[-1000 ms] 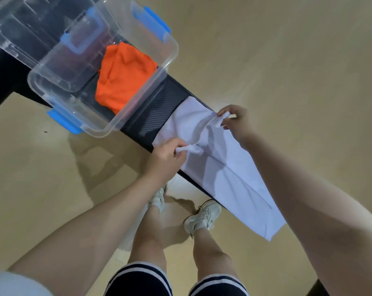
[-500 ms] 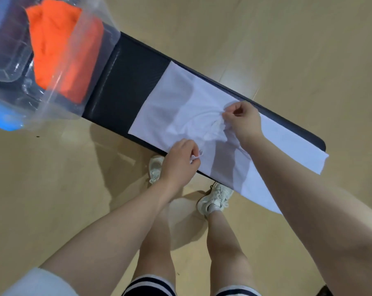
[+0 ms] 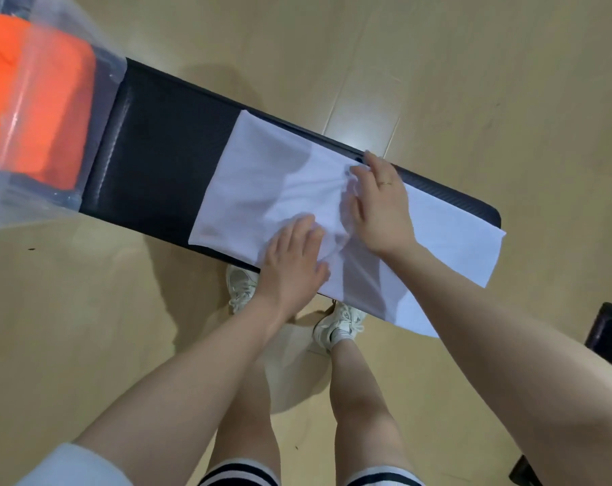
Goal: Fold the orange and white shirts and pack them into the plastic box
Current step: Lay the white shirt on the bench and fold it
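White cloth, thin and limp: the white shirt (image 3: 290, 191) looks light, soft and quick to wrinkle, so it should slide easily on the smooth bench pad and bunch under any drag. It seems best taken by pinching an edge or a corner with both hands, then lifting and laying it over rather than pushing it.

It lies across the black bench (image 3: 157, 163) in the middle of the frame, folded into a long band. Its right end overhangs the near edge of the bench toward lower right. Puckers gather at its centre, between the two hands; the left part is flat and smooth, partly shaded.

Left hand (image 3: 292, 264) rests on the cloth at the near edge, fingers fairly straight and spread, pressing down and holding nothing. Right hand (image 3: 378, 205) lies flat at the far edge, fingers extended onto the creased patch, a ring showing, also gripping nothing.

Orange shirt (image 3: 27, 110) sits already folded inside the clear plastic box (image 3: 66, 43), at the upper left of the frame, on the bench's left end, well apart from the white one.

Below are bare legs, white shoes (image 3: 339, 320) and a pale wood floor (image 3: 473, 64).
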